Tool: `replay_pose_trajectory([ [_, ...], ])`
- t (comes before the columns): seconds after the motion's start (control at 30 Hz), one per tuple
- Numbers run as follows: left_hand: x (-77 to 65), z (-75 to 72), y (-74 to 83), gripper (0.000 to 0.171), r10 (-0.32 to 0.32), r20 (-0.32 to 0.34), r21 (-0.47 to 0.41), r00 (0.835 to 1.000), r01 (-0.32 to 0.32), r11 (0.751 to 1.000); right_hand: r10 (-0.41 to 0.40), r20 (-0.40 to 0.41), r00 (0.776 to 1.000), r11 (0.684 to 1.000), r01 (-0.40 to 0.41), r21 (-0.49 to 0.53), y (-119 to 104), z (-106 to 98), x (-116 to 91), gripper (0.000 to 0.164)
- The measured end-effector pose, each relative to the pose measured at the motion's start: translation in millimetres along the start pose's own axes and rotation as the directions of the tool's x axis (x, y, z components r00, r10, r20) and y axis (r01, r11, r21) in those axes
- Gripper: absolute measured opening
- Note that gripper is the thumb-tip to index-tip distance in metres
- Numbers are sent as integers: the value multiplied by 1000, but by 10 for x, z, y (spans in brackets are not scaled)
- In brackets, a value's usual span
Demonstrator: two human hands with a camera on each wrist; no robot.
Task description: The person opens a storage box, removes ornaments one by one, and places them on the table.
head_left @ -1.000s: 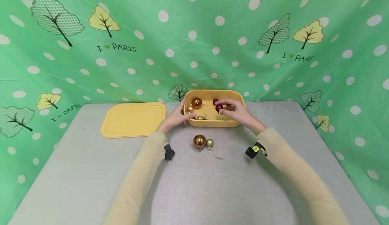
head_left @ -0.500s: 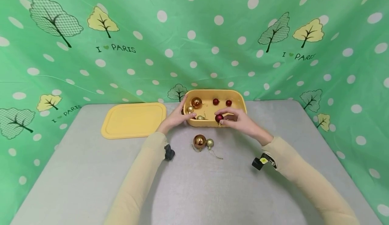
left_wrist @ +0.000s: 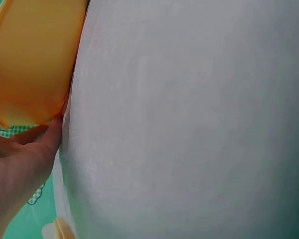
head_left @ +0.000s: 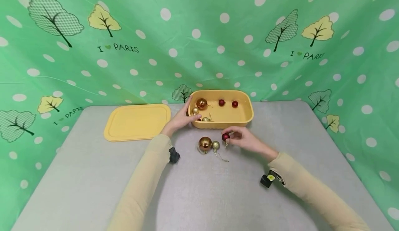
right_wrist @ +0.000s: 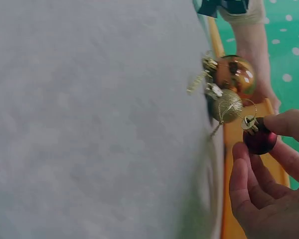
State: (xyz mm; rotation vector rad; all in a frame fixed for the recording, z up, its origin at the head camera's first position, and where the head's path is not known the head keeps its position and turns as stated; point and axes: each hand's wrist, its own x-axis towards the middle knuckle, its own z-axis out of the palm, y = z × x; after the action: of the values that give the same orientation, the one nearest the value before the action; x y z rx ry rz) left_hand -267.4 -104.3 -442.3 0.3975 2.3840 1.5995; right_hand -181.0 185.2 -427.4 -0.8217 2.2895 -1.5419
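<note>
My right hand (head_left: 246, 139) pinches a dark red Christmas bauble (head_left: 225, 137) by its sides, in front of the yellow box (head_left: 224, 125). In the right wrist view, that bauble's gold cap (right_wrist: 248, 122) and string loop show. My left hand (head_left: 180, 118) grips the left end of the box, thumb over the front rim. On the table, a shiny copper bauble (head_left: 205, 143) and a small glittery gold bauble (head_left: 215, 145) lie side by side, just left of the held one. Inside the box are another copper bauble (head_left: 201, 103), two red baubles (head_left: 221, 102) and small gold baubles (head_left: 195, 110).
A yellow lid (head_left: 137, 123) lies flat on the grey table (head_left: 199, 196), left of the box. Behind the table hangs a green polka-dot cloth (head_left: 199, 44) with printed trees, right at the back of the box.
My right hand has lifted the dark red bauble out of the box and brought it over the front rim, towards me, beside the two table baubles. My left hand stays on the box.
</note>
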Motion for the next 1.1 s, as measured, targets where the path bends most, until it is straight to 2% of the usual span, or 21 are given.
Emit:
replay_pose_trajectory([
  [0.17,-4,-10,-4,102,3,3,-14,1000,-2,1000,32,18,999,999,-32,-17,73,83,-30,32],
  [0.43,-15,-7,11,102,-6,2,-29,1000,6,1000,-103,19,995,987,104,-119,135,154,-22,29],
  [0.67,-8,-4,-3,101,-11,3,-41,1000,11,999,-4,10,1000,982,6,-191,131,179,-3,30],
  [0.77,-7,1,-7,101,-16,-3,-47,1000,16,999,6,14,1000,975,-2,-222,125,185,3,31],
  [0.9,-2,3,-19,101,-17,-3,-45,1000,16,999,21,11,1000,976,-18,-215,114,187,8,34],
  [1.1,3,-7,-46,101,-6,0,-42,1000,6,999,57,-7,998,988,-57,-147,94,144,-12,38],
])
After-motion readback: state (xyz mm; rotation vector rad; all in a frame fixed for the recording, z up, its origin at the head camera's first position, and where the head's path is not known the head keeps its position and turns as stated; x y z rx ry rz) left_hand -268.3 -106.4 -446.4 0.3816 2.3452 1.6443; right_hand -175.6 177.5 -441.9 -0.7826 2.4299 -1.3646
